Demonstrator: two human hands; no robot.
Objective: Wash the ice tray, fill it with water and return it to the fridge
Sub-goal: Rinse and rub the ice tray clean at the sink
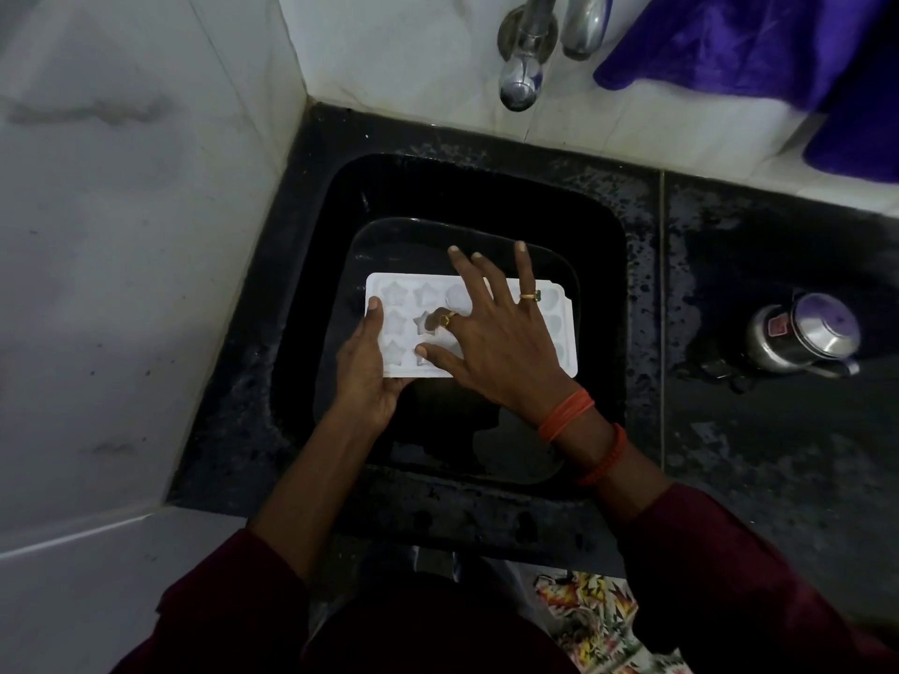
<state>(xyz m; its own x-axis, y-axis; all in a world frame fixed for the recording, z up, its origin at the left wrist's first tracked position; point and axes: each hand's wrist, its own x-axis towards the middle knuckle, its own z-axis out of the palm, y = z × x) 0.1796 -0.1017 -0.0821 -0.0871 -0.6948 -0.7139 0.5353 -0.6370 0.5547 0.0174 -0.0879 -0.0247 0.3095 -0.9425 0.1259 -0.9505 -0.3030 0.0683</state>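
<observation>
A white ice tray (404, 296) with star-shaped and round moulds is held level over a black sink (603, 245), cavities facing up. My left hand (367, 367) grips its left end, thumb on the top rim and fingers underneath. Spread flat across the middle of the tray, my right hand (491, 333) touches the moulds with straight fingers. The right hand hides the middle moulds. A chrome tap (523, 75) juts from the tiled wall above the sink; no water stream is visible.
A dark square dish (389, 235) lies in the sink under the tray. A steel pressure cooker (802, 333) stands on the wet black counter (778, 454) to the right. A purple cloth (778, 46) hangs at the top right. White tiled wall (121, 235) closes off the left.
</observation>
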